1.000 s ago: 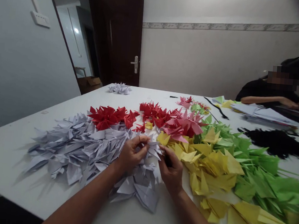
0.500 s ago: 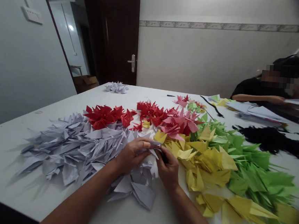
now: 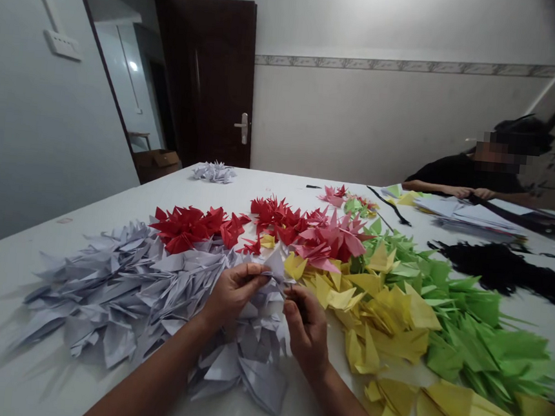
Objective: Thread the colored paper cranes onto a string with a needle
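My left hand (image 3: 231,294) is closed in a pinch on a white folded-paper crane (image 3: 278,266), just above the table's middle. Facing it, my right hand (image 3: 306,327) has its fingers curled and pressed together at the crane's right edge. A thin dark thing shows at those fingertips, too small to make out. Beneath and left of my hands spreads a heap of white paper cranes (image 3: 138,293). Yellow cranes (image 3: 385,308) lie right of my right hand, with green ones (image 3: 486,323) beyond. Red cranes (image 3: 188,226) and pink cranes (image 3: 326,241) lie behind the hands.
The white table (image 3: 27,238) carries a small far pile of white cranes (image 3: 214,172). To the right are black strings (image 3: 487,259) and a stack of paper sheets (image 3: 471,215). A person in black (image 3: 450,171) sits at the far right. A dark door (image 3: 211,79) stands behind.
My fingertips have drawn slightly apart, and the white crane now stands more upright between them. My view has tilted up a little. The other person's hands have come down to the table.
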Tool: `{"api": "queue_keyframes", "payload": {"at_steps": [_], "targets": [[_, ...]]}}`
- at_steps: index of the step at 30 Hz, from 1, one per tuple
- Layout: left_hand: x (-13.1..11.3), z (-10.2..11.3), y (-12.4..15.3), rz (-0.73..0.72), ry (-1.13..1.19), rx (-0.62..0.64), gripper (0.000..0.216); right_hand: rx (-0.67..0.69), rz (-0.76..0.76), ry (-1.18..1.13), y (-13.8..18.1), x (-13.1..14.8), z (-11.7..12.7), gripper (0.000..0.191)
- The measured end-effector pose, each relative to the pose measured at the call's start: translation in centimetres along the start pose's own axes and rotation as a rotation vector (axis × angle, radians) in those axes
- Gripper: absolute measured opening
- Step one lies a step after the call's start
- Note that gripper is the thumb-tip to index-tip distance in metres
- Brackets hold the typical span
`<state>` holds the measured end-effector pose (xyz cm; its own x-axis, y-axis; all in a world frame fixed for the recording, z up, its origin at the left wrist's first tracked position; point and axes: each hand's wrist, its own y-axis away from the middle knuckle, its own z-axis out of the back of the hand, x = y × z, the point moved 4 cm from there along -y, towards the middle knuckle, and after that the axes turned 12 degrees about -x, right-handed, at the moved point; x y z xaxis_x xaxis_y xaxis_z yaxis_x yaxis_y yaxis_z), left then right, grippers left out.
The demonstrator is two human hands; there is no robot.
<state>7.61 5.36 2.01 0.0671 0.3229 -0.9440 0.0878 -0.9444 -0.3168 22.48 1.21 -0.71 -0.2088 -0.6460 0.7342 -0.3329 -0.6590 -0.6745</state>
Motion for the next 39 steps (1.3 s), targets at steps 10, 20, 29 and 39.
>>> {"api": "queue_keyframes", "payload": {"at_steps": [10,20,29,39], "targets": [[-1.2,0.3,0.4,-0.201,-0.172,0.001,0.018,0.158,-0.016,0.031,-0.4,0.8,-0.6,0.016],[-1.5,0.6,0.5,-0.459,-0.287,0.057,0.017,0.160,0.007,0.060,-0.4,-0.1,-0.7,0.018],[-1.8,0.6,0.4,-0.496,-0.325,0.102,0.018,0.077,0.100,0.102,-0.3,-0.4,-0.5,0.016],[-2.1,0.5,0.7,-0.575,-0.331,0.097,0.018,0.100,0.097,0.125,-0.3,-0.3,-0.6,0.023]]}}
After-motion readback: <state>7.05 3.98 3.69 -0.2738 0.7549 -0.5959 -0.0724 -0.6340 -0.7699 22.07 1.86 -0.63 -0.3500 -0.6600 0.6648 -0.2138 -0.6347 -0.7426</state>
